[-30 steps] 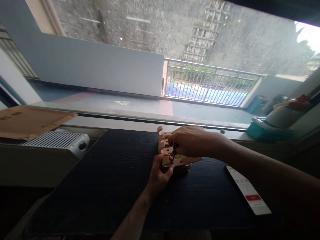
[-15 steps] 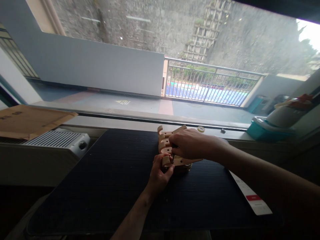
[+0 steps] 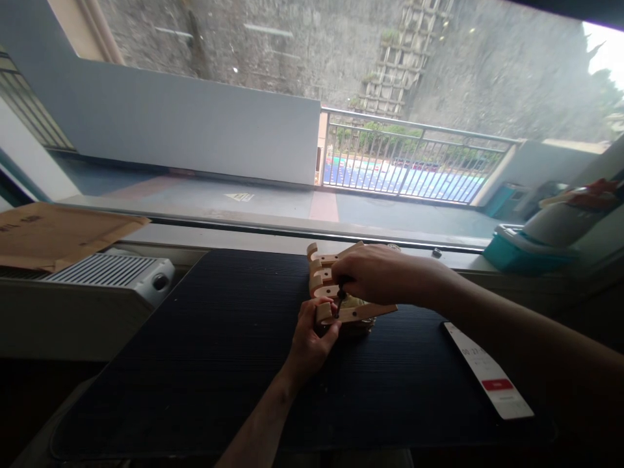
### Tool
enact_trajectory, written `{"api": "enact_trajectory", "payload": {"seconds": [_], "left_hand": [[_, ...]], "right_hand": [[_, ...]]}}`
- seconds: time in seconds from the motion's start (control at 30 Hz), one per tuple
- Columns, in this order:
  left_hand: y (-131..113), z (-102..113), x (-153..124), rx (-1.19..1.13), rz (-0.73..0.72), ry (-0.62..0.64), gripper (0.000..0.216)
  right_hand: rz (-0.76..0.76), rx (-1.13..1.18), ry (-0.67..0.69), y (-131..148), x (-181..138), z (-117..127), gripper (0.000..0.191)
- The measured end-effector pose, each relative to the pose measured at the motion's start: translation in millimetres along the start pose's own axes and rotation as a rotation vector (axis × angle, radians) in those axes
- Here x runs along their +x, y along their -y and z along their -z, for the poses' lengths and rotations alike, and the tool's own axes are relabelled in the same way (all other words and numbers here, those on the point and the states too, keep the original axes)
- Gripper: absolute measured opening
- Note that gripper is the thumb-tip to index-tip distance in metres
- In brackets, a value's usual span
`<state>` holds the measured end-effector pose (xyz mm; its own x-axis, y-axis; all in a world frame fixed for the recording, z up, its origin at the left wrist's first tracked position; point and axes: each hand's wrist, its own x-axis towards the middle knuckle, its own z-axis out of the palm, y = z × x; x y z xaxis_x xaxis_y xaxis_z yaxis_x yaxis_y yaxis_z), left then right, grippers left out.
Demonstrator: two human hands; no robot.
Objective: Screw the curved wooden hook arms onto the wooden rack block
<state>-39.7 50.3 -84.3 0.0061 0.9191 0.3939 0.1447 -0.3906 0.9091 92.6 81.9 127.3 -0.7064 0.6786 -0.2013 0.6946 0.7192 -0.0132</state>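
Compared with half a second ago, the person's right hand (image 3: 368, 273) has shifted slightly, baring more of the slim, dark screwdriver-like tool (image 3: 342, 294) gripped in its fingers. The left hand (image 3: 312, 333) pinches the curled near end of a pale, jointed wooden assembly (image 3: 361, 313), beside the tool's tip. That wood looks light and stiff, smooth enough to skid under sideways pressure; the rounded end seems the surest hold, with fingertips kept off the tip. The right hand and forearm hide much of the assembly's right side. Beneath spreads a black, wood-grained tabletop (image 3: 219, 344), the assembly near its far edge; a white-screened phone (image 3: 492, 374) lies to the right. Farther out are a teal plastic box (image 3: 511, 253) and, leftward, a brown paper envelope (image 3: 63, 234) overlapping a white, slatted heater (image 3: 131, 276).
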Motion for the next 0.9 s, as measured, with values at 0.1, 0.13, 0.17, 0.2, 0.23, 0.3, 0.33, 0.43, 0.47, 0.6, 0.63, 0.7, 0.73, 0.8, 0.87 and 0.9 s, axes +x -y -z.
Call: {"api": "enact_trajectory", "payload": {"seconds": [0.1, 0.13, 0.17, 0.2, 0.23, 0.3, 0.33, 0.43, 0.47, 0.6, 0.63, 0.7, 0.73, 0.8, 0.87, 0.9], "left_hand": [[-1, 0, 0, -0.019, 0.022, 0.011, 0.032], [-1, 0, 0, -0.027, 0.03, 0.011, 0.032], [-1, 0, 0, -0.034, 0.036, 0.01, 0.032], [-1, 0, 0, -0.038, 0.04, 0.009, 0.033], [-1, 0, 0, -0.039, 0.04, 0.007, 0.033], [0, 0, 0, -0.037, 0.031, 0.007, 0.033], [1, 0, 0, -0.034, 0.024, 0.009, 0.032], [2, 0, 0, -0.023, 0.009, 0.014, 0.032], [2, 0, 0, -0.019, 0.009, 0.013, 0.032], [0, 0, 0, -0.018, 0.019, 0.0, 0.03], [-1, 0, 0, -0.022, 0.021, -0.003, 0.03], [-2, 0, 0, -0.029, 0.027, -0.002, 0.031], [-3, 0, 0, -0.032, 0.03, 0.0, 0.031], [-3, 0, 0, -0.037, 0.032, 0.004, 0.032], [-2, 0, 0, -0.04, 0.031, 0.001, 0.032], [-1, 0, 0, -0.04, 0.029, -0.001, 0.032]], "right_hand": [[-0.016, -0.001, -0.016, -3, -1, -4, 0.017], [-0.016, -0.001, -0.012, -3, -1, -4, 0.018], [-0.018, -0.003, -0.007, -3, -1, -5, 0.02], [-0.02, -0.007, -0.001, -3, 0, -4, 0.021], [-0.022, -0.013, 0.005, -2, 0, -3, 0.022], [-0.016, -0.02, 0.018, 0, 1, 0, 0.021], [-0.01, -0.023, 0.023, 1, 1, 1, 0.019], [0.025, -0.024, 0.029, 2, 2, 5, 0.014], [0.039, -0.02, 0.028, 2, 2, 6, 0.014], [0.044, 0.005, 0.038, 1, 3, 5, 0.015], [0.032, 0.008, 0.041, 1, 3, 4, 0.016], [0.003, 0.013, 0.043, 2, 3, 3, 0.02], [-0.013, 0.014, 0.043, 3, 3, 3, 0.021], [-0.037, 0.011, 0.042, 5, 3, 2, 0.022], [-0.049, -0.004, 0.032, 6, 3, 2, 0.021], [-0.05, -0.015, 0.028, 7, 3, 2, 0.02]]}}
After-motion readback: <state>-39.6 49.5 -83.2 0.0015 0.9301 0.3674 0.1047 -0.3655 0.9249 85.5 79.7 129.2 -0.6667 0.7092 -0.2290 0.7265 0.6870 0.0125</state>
